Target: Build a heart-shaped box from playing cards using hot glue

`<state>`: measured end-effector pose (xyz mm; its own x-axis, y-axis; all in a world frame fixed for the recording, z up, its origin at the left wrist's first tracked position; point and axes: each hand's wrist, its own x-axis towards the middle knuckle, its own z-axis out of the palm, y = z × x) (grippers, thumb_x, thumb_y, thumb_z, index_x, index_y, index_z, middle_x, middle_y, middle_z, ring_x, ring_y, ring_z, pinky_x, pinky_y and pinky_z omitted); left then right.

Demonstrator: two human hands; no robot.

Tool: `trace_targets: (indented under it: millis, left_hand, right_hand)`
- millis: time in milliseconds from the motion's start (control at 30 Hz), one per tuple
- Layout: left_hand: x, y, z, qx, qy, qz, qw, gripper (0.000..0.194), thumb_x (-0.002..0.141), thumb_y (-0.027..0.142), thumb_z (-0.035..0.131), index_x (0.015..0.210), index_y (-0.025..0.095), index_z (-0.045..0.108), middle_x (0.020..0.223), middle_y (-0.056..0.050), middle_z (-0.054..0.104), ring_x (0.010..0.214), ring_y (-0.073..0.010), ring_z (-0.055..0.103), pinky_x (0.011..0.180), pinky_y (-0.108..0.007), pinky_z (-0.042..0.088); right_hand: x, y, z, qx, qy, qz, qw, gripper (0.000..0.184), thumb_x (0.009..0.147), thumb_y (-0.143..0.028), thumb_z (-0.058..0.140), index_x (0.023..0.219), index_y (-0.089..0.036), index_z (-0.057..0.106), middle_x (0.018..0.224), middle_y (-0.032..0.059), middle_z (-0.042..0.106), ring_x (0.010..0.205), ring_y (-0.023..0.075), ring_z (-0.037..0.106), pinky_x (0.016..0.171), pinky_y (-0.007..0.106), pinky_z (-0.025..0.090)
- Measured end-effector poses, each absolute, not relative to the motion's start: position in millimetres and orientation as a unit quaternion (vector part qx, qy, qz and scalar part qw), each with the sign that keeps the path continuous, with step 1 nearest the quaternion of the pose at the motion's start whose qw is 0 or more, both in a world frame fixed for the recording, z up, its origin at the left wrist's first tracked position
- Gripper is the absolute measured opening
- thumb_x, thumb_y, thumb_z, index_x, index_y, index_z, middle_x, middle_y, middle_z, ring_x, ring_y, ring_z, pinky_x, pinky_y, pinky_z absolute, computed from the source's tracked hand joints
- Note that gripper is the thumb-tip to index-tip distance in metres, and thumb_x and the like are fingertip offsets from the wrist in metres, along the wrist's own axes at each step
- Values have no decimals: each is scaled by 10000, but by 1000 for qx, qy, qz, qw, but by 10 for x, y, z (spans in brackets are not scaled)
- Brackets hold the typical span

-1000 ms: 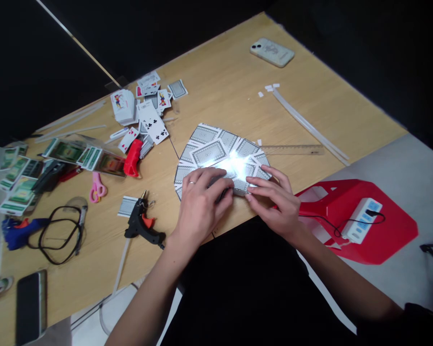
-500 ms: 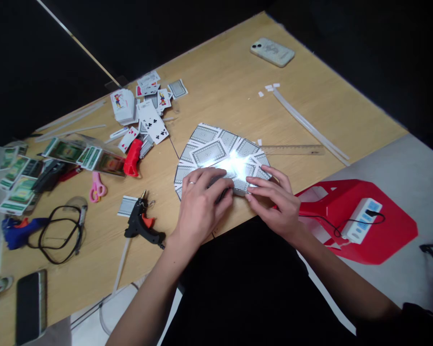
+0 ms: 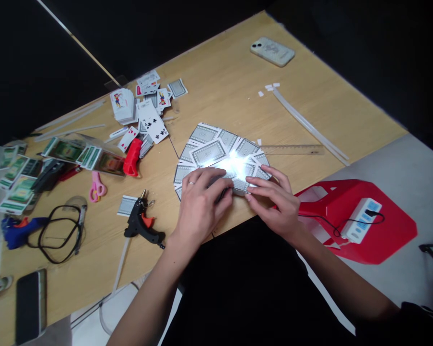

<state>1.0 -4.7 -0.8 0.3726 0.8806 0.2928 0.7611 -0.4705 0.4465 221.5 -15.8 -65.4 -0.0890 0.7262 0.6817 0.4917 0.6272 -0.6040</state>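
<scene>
A fan-shaped sheet of overlapping playing cards [image 3: 208,151], grey patterned backs up, lies before me at the table's near edge. A bright glare covers its middle. My left hand [image 3: 204,197], with a ring on one finger, is curled over the near edge of the cards, its fingertips pressing on them. At the right edge, my right hand [image 3: 276,199] pinches the sheet with bent fingers on top; its thumb is close to the near rim. What lies under the left palm is hidden. To the left rests a black glue gun [image 3: 143,223] beside a single card [image 3: 127,205].
Loose playing cards [image 3: 153,122], a red-handled tool [image 3: 133,157], pink scissors [image 3: 97,187] and card boxes [image 3: 70,151] lie left. A clear ruler [image 3: 292,150], glue sticks [image 3: 308,125] and a phone [image 3: 273,51] lie beyond. A power strip [image 3: 362,221] sits on a red stool [image 3: 393,226].
</scene>
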Motion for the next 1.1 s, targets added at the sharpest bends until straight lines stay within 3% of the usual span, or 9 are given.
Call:
trace_targets:
  millis: [1100]
  left_hand:
    - [16, -45, -5, 822, 497, 254, 114, 79, 1064, 243, 704, 1111, 248, 768, 1321, -66, 773, 1266, -309, 673, 1096, -518, 474]
  right_hand:
    - [2216, -162, -651, -411, -734, 113, 529, 349, 892, -41, 844, 1164, -249, 777, 1207, 87, 863, 1397, 370, 679, 1077, 648, 647]
